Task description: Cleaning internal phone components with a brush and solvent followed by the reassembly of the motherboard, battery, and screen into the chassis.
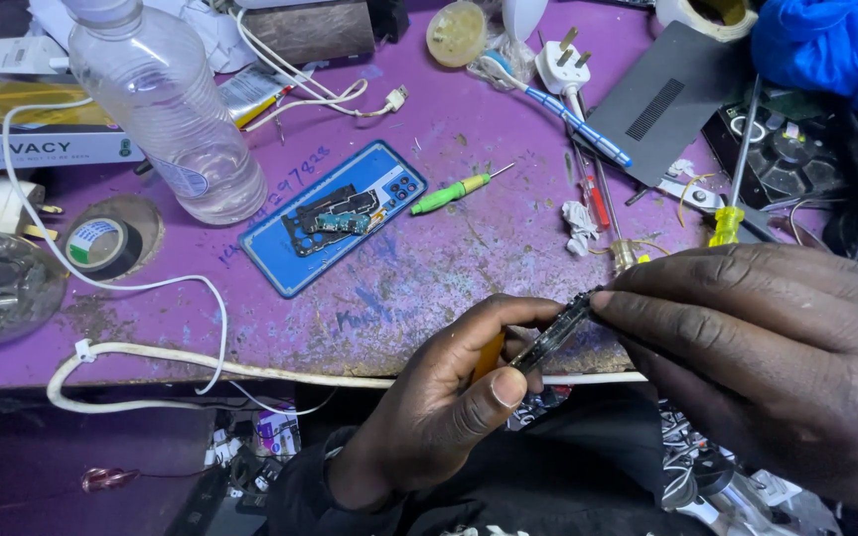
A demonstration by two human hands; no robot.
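Both my hands meet at the front edge of a purple worktable (429, 268). My left hand (439, 397) pinches the lower end of a thin dark phone part (553, 333) seen edge-on, with something orange tucked behind its fingers. My right hand (767, 357) grips the upper end of the same part with its fingertips. Farther back lies a blue phone back cover (285, 263) carrying small circuit pieces (335, 218), and a green-handled screwdriver (449, 194) rests beside it.
A clear plastic bottle (166, 104) stands at back left, near a tape roll (101, 243). White cables (151, 288) loop across the left and the front edge. A white plug (560, 67), pens, a yellow screwdriver (727, 223) and blue cloth (826, 45) crowd the back right.
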